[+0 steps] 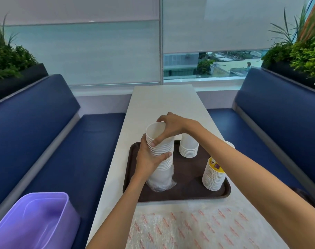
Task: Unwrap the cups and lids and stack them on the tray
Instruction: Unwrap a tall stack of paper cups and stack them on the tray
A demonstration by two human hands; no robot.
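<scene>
At the centre of the frame both hands are clamped on one tall stack of white cups (164,148). It stands, mouth upward and leaning a little to the upper left, on the left part of a dark brown tray (182,198). The left hand (149,159) wraps round the middle of the stack, thumb across its front. The right hand (171,126) grips the top, with fingers over the far rim and the thumb pressed on the near side. Clear plastic wrap (161,180) is bunched round the foot of the stack. Also on the tray are a shorter upside-down stack of white cups (188,148) toward the far edge and a printed stack (213,175) at the right. The tray lies on a pale desk (162,105), with a red-printed bubble sheet (189,225) just below it. A purple bin (32,221) sits at lower left.
</scene>
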